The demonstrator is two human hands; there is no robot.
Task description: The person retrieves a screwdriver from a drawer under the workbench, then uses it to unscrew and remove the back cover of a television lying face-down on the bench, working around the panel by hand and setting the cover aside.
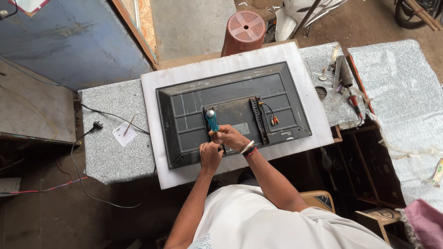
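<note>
Hands together at TV's (233, 113) lower back panel — right hand (229, 135) clamped on blue screwdriver (212, 120), left hand (210, 154) closed beside its tip — TV face-down on white foam sheet (184, 78) on counter (106, 133).

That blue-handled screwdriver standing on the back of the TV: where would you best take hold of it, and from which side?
Probably by the blue handle of the screwdriver, which stands up from the television's back panel with its tip down. Come from the near side, as the right hand does now, wrapping the lower handle; the left hand sits just beside it.
</note>
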